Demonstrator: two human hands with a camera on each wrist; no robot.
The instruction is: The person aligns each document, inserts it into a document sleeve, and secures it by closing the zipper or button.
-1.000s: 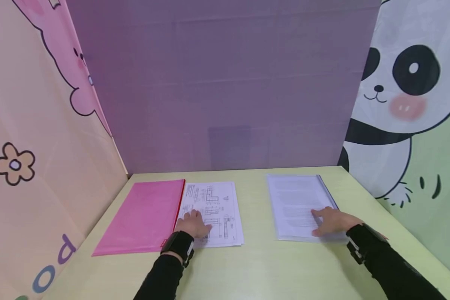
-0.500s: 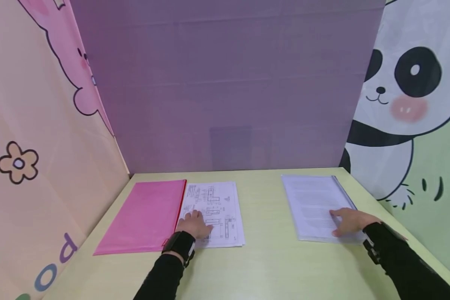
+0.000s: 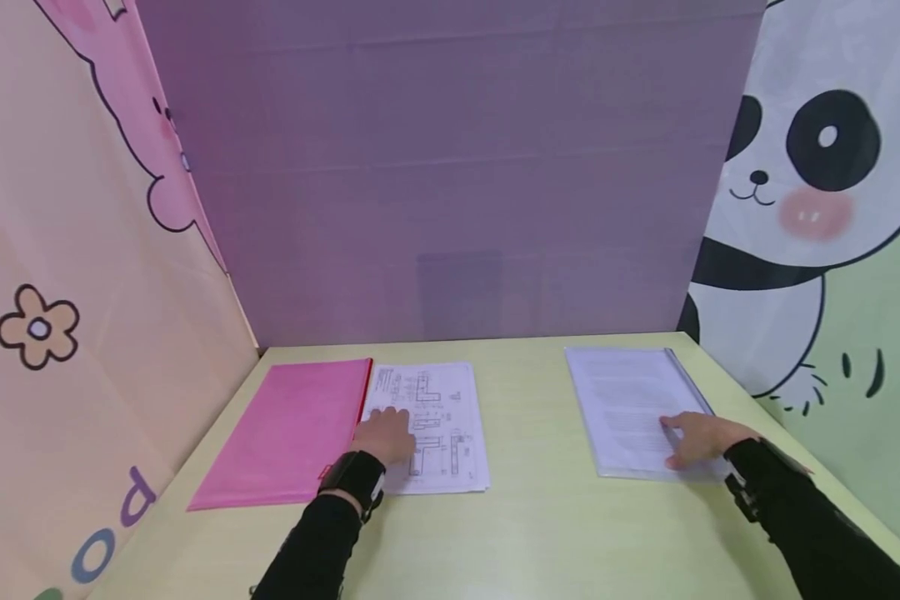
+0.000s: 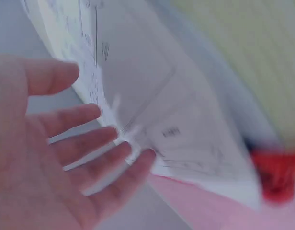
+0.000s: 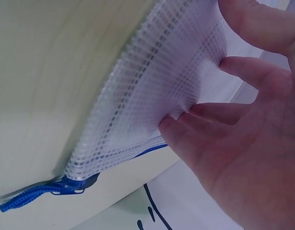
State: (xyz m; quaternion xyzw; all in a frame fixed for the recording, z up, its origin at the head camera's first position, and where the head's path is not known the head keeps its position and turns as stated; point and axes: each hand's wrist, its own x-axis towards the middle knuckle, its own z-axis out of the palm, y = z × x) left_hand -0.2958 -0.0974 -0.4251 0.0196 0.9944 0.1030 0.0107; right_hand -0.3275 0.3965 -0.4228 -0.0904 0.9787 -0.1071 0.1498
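Note:
The left hand (image 3: 385, 436) lies over the left edge of a stack of printed drawing sheets (image 3: 450, 417), beside a pink folder (image 3: 288, 433). In the left wrist view the fingers of the left hand (image 4: 75, 143) are spread with their tips at the sheets (image 4: 152, 86). The right hand (image 3: 703, 438) rests with its fingertips on a clear-white folder (image 3: 622, 408) with text pages inside. In the right wrist view the right hand (image 5: 233, 124) presses its fingertips on the folder's mesh surface (image 5: 142, 96), its fingers extended.
Both folders lie on a pale wooden table (image 3: 525, 533). A blue zip pull (image 5: 37, 191) hangs at the mesh folder's corner. Behind the table stands a purple panel (image 3: 457, 167), with a patterned pink wall (image 3: 105, 367) at left and a panda-print wall (image 3: 870, 317) at right.
The right hand and the mesh folder have moved to the right across the table. The left hand has shifted slightly, its thumb now less spread in the head view. The pink folder stays in place.

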